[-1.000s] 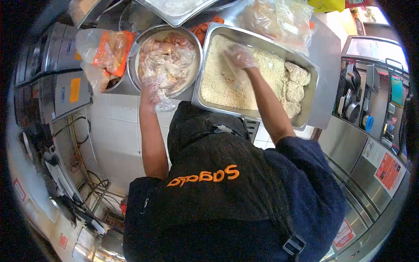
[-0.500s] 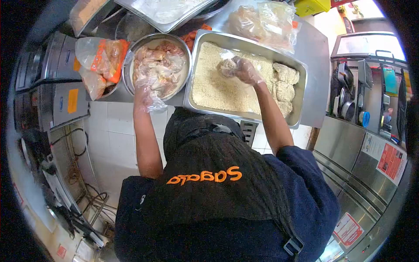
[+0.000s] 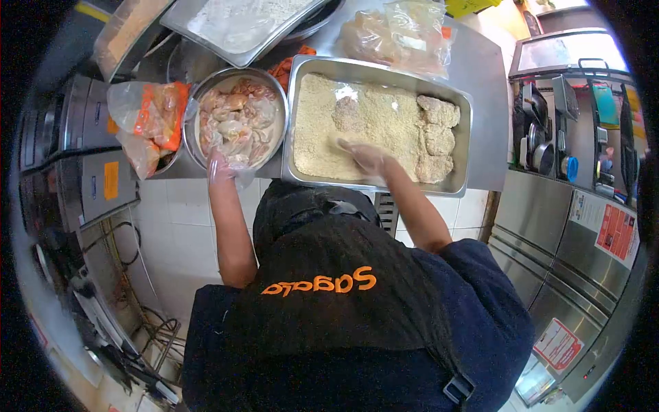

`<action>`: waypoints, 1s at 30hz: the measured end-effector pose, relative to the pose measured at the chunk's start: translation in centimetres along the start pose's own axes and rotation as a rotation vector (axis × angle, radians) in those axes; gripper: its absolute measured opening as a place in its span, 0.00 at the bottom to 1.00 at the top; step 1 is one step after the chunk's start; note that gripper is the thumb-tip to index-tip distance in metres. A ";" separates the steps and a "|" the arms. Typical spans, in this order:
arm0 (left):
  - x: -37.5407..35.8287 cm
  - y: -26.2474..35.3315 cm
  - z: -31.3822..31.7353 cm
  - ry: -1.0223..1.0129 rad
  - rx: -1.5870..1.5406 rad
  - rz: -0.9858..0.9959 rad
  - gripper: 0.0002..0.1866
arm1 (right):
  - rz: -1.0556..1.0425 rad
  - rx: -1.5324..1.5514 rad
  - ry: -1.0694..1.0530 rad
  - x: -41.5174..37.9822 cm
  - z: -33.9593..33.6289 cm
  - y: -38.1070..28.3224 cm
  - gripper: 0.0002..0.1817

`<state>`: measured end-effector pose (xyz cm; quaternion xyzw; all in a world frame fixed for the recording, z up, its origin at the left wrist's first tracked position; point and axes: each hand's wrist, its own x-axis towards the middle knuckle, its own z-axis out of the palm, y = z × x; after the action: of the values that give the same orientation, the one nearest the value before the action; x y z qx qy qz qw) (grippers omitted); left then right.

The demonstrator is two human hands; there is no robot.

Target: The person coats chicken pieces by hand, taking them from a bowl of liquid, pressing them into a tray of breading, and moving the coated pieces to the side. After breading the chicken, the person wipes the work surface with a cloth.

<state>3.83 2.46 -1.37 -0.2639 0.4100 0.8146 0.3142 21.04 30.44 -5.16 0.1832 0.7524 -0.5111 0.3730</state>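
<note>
A steel bowl (image 3: 191, 141) on the left holds raw chicken pieces (image 3: 237, 113) in a pale liquid. My left hand (image 3: 221, 167), in a clear plastic glove, reaches over its near rim onto the meat; its fingers blend with the chicken and cannot be made out. To the right, a deep metal tray (image 3: 384, 184) is filled with pale crumbs (image 3: 319, 147). My gloved right hand (image 3: 369, 156), slightly blurred, is low over the crumbs with fingers stretched out, holding nothing. Just beyond it a crumb-covered piece (image 3: 350, 115) lies in the crumbs. Several coated pieces (image 3: 439, 141) line the tray's right end.
An orange-printed plastic bag of chicken (image 3: 154, 117) stands left of the bowl. Behind are a metal pan of white powder (image 3: 247, 24) and clear bags (image 3: 398, 38). The steel counter (image 3: 487, 117) extends right, near a rack of pans (image 3: 542, 130).
My right hand has let go of the coated piece, leaving it in the crumbs, and has drawn back toward my body. My left hand stays at the bowl. The whole view has shifted slightly.
</note>
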 end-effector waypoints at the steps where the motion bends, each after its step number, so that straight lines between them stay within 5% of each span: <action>1: -0.3 0.1 0.3 -0.015 0.037 0.011 0.26 | 0.025 0.197 -0.009 1.6 0.4 0.0 0.31; 3: -0.3 0.2 0.7 -0.038 0.104 0.042 0.28 | -0.823 -0.134 0.194 8.1 2.1 4.4 0.35; 4: -0.1 0.4 0.6 -0.032 0.122 0.007 0.27 | -0.830 -0.133 0.193 8.2 2.6 2.5 0.35; 6: 0.4 0.8 -0.4 -0.017 0.137 -0.018 0.27 | -0.134 0.581 0.057 7.6 3.1 -2.0 0.33; 10: 3.2 0.5 -5.9 -0.092 0.273 0.130 0.23 | -0.413 0.816 0.106 8.2 0.4 0.8 0.29; 12: 2.7 0.1 -6.1 -0.059 0.270 0.201 0.23 | -0.361 0.896 0.169 7.7 -2.4 0.1 0.28; 13: 2.6 0.2 -5.7 -0.060 0.271 0.235 0.23 | -0.590 0.480 0.370 9.9 -4.5 1.9 0.28; 15: 1.9 0.6 -5.0 -0.066 0.268 0.304 0.23 | -0.493 -0.078 0.583 10.0 -7.7 0.6 0.24; 17: 1.1 0.8 -3.8 -0.085 0.267 0.352 0.24 | -0.769 -0.137 0.562 14.2 -9.1 2.5 0.22; 20: -0.4 1.6 -1.7 -0.159 0.295 0.345 0.25 | -0.576 0.071 0.732 19.7 -7.7 8.2 0.12; 21: 0.0 1.9 -2.6 -0.166 0.342 0.179 0.25 | -0.570 -0.250 0.927 20.5 -6.1 10.0 0.12; 23: 3.5 -0.6 -7.2 -0.081 0.289 0.219 0.26 | -0.655 -0.367 1.030 17.6 -2.8 8.2 0.12; 24: 4.8 -0.1 -8.6 0.002 0.244 0.267 0.28 | -0.755 -0.155 0.950 13.5 -1.1 5.4 0.13; 26: 3.2 0.6 -6.6 0.022 0.235 0.365 0.28 | -0.380 -0.545 0.935 10.2 -0.2 1.4 0.16; 28: 1.2 1.1 -3.9 0.005 0.224 0.420 0.29 | -0.274 -0.625 0.920 9.7 -0.1 -0.1 0.18; 30: -0.3 2.2 -1.2 0.150 0.416 0.260 0.28 | -0.151 -0.711 0.890 9.6 -1.0 -0.3 0.20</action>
<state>2.62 0.32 -0.71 -0.1985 0.6213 0.7244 0.2232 14.18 30.15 -11.91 0.1898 0.9735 -0.1257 0.0215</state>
